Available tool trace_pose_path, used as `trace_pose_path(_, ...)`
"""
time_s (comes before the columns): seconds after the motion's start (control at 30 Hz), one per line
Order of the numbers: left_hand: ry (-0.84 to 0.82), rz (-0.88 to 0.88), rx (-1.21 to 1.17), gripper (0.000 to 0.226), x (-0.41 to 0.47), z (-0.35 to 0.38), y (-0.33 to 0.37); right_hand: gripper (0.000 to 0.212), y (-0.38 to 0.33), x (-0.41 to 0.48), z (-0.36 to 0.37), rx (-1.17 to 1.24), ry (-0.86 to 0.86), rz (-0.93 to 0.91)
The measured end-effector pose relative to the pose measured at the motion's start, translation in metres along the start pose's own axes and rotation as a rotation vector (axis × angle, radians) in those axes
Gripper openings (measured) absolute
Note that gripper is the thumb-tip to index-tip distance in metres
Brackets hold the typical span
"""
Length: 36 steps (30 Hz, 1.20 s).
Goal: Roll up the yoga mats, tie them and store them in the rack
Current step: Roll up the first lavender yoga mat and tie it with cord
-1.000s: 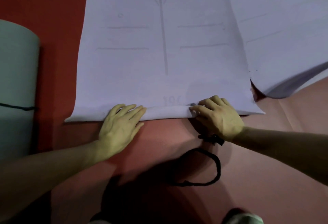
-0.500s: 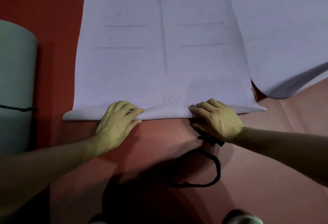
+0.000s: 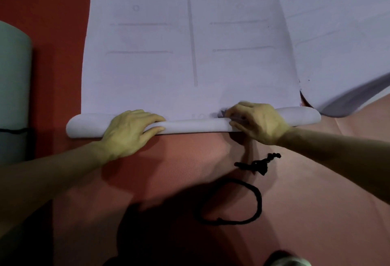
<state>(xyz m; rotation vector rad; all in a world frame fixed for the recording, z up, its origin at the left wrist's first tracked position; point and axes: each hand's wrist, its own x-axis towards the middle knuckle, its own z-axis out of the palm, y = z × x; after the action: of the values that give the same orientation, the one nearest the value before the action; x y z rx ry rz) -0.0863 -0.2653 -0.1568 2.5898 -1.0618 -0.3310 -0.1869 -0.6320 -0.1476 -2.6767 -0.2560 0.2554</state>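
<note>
Red floor under everything. Lilac mat lies flat on it, running away from the person, w/ the near end turned into a thin roll across the full width. So the step is rolling, barely begun imo.

2nd mat is spread out to the right, near corner lifted, prob next in line. Green roll at far left has a black tie round it. It looks finished and waiting for the rack, which isn't in view.

Left hand lies over the roll left of centre, fingers curved over the top, thumb along the front. Right hand is right of centre, fingers curled in tight on the roll. Both grip the mat, set apart – likely so the roll turns evenly and doesn't cone.

Cord lies loose on the floor near the right wrist – handy for tying.
</note>
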Motion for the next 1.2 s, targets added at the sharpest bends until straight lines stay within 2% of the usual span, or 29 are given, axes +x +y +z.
trace_pose_path(0.1,-0.04,-0.076,-0.077,0.052,0.006,0.001,-0.007,0.022,0.002,0.004,0.001,-0.01,0.037,0.035)
trace_pose_path(0.2,-0.066,-0.092,-0.114,0.053,0.016,-0.002,-0.01,0.034,0.003,0.004,0.006,-0.107,0.135,-0.044)
trace_pose_path(0.3,-0.006,-0.083,-0.123,0.038,0.024,-0.003,-0.012,0.031,0.004,-0.002,0.015,-0.297,0.26,-0.164)
trace_pose_path(0.37,0.023,-0.073,-0.164,0.027,0.025,-0.003,-0.012,0.041,0.006,-0.011,0.019,-0.363,0.245,-0.199)
trace_pose_path(0.43,0.076,0.008,-0.049,0.025,0.024,-0.002,-0.011,0.052,0.011,-0.017,0.022,-0.426,0.22,-0.196)
trace_pose_path(0.53,0.28,0.102,0.17,0.029,0.019,0.004,-0.008,0.052,0.017,-0.015,0.025,-0.507,0.226,-0.175)
trace_pose_path(0.6,0.389,0.171,0.275,0.027,0.01,0.01,-0.006,0.053,0.018,-0.012,0.025,-0.496,0.228,-0.186)
trace_pose_path(0.67,0.419,0.203,0.313,0.03,-0.001,0.014,-0.006,0.053,0.022,-0.009,0.024,-0.415,0.233,-0.205)
trace_pose_path(0.77,0.348,0.208,0.346,0.045,-0.013,0.017,-0.011,0.057,0.032,0.003,0.02,-0.293,0.177,-0.179)
trace_pose_path(0.9,0.224,0.236,0.311,0.052,-0.009,0.013,-0.024,0.061,0.041,0.019,0.01,-0.233,0.059,-0.205)
trace_pose_path(0.97,0.208,0.244,0.319,0.055,-0.004,0.01,-0.029,0.059,0.04,0.023,0.005,-0.181,0.073,-0.204)
trace_pose_path(1.07,0.226,0.198,0.343,0.053,0.002,0.016,-0.027,0.045,0.033,0.019,0.005,-0.131,0.109,-0.103)
trace_pose_path(1.2,0.211,0.145,0.344,0.047,0.008,0.012,-0.022,0.04,0.028,0.015,0.005,-0.209,0.142,-0.045)
